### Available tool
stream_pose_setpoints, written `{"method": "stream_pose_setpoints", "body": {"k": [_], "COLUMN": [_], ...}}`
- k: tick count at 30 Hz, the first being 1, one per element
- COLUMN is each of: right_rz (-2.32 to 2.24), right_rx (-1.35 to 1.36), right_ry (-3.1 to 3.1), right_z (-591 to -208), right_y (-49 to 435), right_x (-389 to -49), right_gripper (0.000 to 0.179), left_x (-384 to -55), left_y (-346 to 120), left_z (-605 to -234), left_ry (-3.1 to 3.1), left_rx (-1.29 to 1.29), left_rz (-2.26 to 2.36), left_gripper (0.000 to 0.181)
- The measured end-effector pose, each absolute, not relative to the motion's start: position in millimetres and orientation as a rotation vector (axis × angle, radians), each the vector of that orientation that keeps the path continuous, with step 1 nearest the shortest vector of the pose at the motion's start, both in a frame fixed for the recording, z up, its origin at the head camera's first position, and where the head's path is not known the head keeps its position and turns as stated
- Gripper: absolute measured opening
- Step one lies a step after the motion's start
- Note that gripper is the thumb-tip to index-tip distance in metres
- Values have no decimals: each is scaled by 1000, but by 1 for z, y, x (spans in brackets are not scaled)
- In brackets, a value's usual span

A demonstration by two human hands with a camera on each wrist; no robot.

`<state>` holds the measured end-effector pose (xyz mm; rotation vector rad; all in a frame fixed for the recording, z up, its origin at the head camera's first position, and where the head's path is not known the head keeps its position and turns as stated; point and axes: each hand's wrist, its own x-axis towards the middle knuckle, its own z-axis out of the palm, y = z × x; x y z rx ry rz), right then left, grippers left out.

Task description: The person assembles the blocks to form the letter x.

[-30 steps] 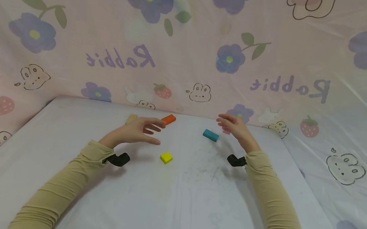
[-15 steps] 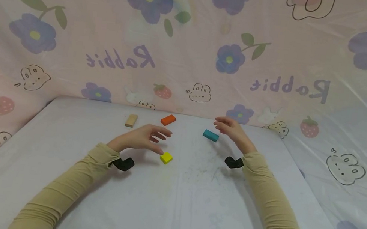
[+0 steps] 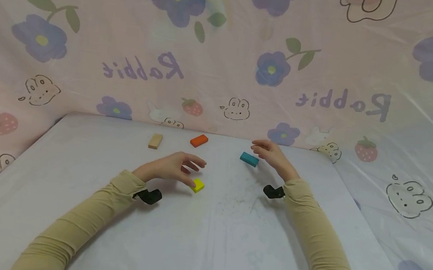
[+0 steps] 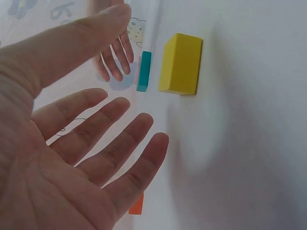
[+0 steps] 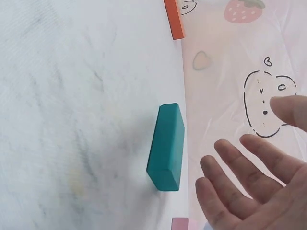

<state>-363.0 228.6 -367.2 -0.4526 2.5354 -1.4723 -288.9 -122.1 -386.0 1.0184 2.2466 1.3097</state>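
Above the table my left hand (image 3: pixel 170 167) hovers with fingers apart and holds nothing. Its thumb overlaps part of a yellow block (image 3: pixel 198 185) in the head view; in the left wrist view the yellow block (image 4: pixel 181 64) stands apart from the fingertips (image 4: pixel 158 141). Near a teal block (image 3: pixel 249 159) is my right hand (image 3: pixel 272 154), its fingers relaxed. The right wrist view shows a gap between the teal block (image 5: pixel 166 147) and that hand (image 5: pixel 254 187).
An orange block (image 3: pixel 199 140) and a plain wooden block (image 3: pixel 155 141) lie toward the back of the white table (image 3: pixel 204 240). A pink block (image 5: pixel 180 224) peeks in at the bottom of the right wrist view. A patterned curtain (image 3: pixel 225 56) rises behind.
My left hand has moved right and nearer to me, toward the yellow block, uncovering the wooden block. The right hand has shifted slightly left and nearer, covering the pink block. The blocks stay put.
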Motion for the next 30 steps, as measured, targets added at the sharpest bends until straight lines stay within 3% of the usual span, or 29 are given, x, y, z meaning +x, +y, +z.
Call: {"method": "stream_pose_setpoints", "body": {"k": [17,30], "right_rz": [-1315,-1265], "right_rx": [-575,-627], "right_ry": [2619,2615], "right_z": [-353,-392], "right_y": [216,230], "right_x": [-343,-372], "right_gripper": [42,58], "left_x": [-290,-294], "left_y": [-117,-114], "left_z": [-396,-400], "left_ry": [2276,2299], "left_rx": [965,979], "left_rz": [1216,1167], "left_gripper": [64,56]}}
